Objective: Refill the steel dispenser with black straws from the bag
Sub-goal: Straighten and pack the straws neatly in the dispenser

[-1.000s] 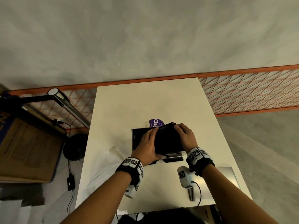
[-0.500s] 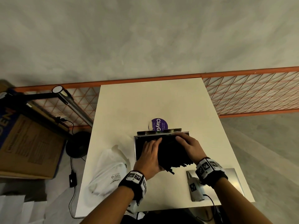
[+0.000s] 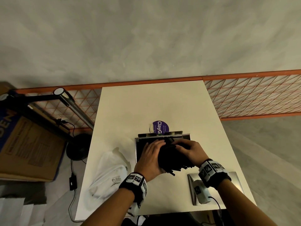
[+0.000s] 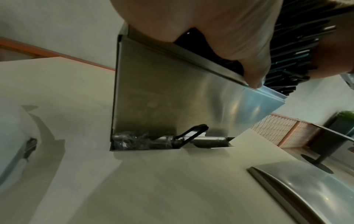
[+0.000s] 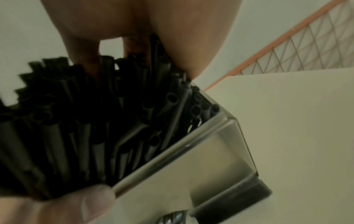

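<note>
The open-topped steel dispenser (image 3: 136,149) stands mid-table. A thick bundle of black straws (image 3: 174,160) lies tilted across its opening, with the near ends sticking out over the front rim. My left hand (image 3: 151,154) grips the bundle from the left and my right hand (image 3: 188,150) grips it from the right. In the left wrist view the hand (image 4: 229,37) sits at the top edge of the dispenser wall (image 4: 162,98), with the straws (image 4: 298,53) beside it. In the right wrist view the straws (image 5: 76,128) fan out of the dispenser (image 5: 191,166).
The white plastic bag (image 3: 110,173) lies left of the dispenser. The steel lid (image 3: 236,176) lies flat at the near right, partly under my right wrist. A purple sticker (image 3: 160,127) lies behind the dispenser. An orange mesh railing (image 3: 252,98) runs past the table's far edge.
Both hands have brought the straw bundle down from above the dispenser to its opening. The bag has come into view on the left.
</note>
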### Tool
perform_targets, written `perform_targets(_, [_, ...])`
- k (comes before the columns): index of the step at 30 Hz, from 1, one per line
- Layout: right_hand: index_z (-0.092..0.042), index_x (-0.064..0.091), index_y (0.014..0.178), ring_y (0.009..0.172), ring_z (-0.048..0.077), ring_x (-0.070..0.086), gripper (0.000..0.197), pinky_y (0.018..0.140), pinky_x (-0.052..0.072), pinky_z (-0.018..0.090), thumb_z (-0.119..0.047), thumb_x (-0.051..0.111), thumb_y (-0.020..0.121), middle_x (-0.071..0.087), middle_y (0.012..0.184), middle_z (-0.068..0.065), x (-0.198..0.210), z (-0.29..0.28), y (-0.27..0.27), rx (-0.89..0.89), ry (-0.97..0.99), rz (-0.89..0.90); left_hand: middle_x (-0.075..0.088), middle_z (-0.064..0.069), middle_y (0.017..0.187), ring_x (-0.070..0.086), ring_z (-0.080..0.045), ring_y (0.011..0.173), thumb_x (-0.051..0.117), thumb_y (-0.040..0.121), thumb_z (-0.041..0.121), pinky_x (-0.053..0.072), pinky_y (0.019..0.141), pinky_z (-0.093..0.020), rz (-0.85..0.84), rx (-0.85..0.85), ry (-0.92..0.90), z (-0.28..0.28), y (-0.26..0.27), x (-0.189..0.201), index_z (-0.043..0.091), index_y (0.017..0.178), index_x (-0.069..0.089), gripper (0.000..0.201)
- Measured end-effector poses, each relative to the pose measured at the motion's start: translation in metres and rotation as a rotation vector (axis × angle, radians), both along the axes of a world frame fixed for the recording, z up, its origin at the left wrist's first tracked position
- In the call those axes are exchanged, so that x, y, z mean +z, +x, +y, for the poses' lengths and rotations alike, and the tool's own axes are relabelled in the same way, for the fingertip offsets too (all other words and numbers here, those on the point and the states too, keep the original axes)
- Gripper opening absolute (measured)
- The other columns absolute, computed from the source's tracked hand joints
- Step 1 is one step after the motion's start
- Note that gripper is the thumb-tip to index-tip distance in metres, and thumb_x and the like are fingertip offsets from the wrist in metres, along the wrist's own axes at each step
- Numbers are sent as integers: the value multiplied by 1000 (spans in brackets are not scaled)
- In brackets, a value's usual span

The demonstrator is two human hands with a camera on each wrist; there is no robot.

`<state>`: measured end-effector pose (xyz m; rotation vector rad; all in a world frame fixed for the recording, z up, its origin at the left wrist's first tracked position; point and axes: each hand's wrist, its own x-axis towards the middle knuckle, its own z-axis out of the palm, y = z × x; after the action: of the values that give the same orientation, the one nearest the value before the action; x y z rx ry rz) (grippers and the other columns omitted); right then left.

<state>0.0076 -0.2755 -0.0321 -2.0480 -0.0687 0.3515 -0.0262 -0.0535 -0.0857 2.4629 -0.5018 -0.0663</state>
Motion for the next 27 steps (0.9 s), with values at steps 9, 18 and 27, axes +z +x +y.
perform_targets(9, [-20, 71, 115, 107, 22, 63, 25, 86, 44, 25, -23, 58, 94, 71, 113, 5, 9, 8, 19, -52, -198, 58, 48, 3, 142, 37, -15, 135, 84, 62, 44, 32, 119, -42, 18, 7, -5, 1, 15, 5, 23, 143, 40, 95])
perform_targets(18, [-10, 66, 119, 109, 34, 60, 35, 87, 45, 32, -22, 50, 91, 67, 119, 16, 24, 21, 51, 171, -583, 134, 50, 6, 138, 42, -16, 132, 82, 62, 47, 34, 117, -38, 26, -14, 22, 2, 19, 0, 25, 139, 43, 89])
perform_targets(27, [-3, 61, 112, 103, 36, 61, 41, 79, 46, 34, -39, 51, 96, 64, 114, 21, 25, 35, 77, 363, -775, 251, 55, 5, 131, 47, -18, 127, 87, 60, 48, 36, 115, -39, 27, -29, 22, 4, 22, -4, 24, 134, 48, 88])
